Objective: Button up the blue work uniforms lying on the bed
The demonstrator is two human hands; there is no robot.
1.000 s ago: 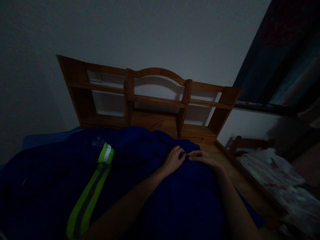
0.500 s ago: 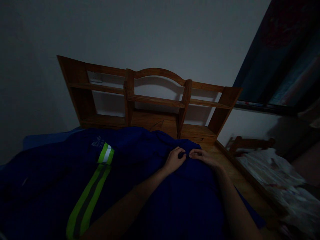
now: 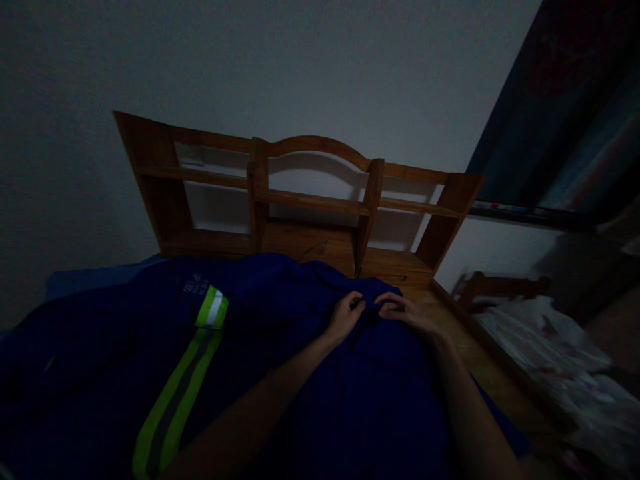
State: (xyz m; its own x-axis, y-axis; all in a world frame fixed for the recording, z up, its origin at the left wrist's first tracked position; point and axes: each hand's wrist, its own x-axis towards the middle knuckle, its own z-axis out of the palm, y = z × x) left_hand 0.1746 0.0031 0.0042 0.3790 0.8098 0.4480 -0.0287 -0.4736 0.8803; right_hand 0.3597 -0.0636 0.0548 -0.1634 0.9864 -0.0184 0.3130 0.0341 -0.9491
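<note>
A dark blue work jacket point(image 3: 300, 313) lies spread over the surface in front of me. It has a yellow-green and silver reflective band point(image 3: 175, 393) and small pale lettering on its left part. Near the garment's far right part, my left hand point(image 3: 345, 317) is closed in a pinch on the blue cloth. Just to the right of it, my right hand point(image 3: 404, 312) rests over the same cloth, thumb and forefinger apart. The light is dim, and the fold between the two hands is hard to make out.
Behind the jacket stands a wooden headboard point(image 3: 310, 200) with shelves, against a pale wall point(image 3: 300, 67). Wooden boards point(image 3: 450, 313) show at the right. Beyond their raised edge lie white plastic bags point(image 3: 545, 333). A dark window point(image 3: 540, 133) is at upper right.
My left hand has shifted slightly left, away from the right hand. The right hand's fingers have spread and reached a little further up and left. The jacket is otherwise in the same place.
</note>
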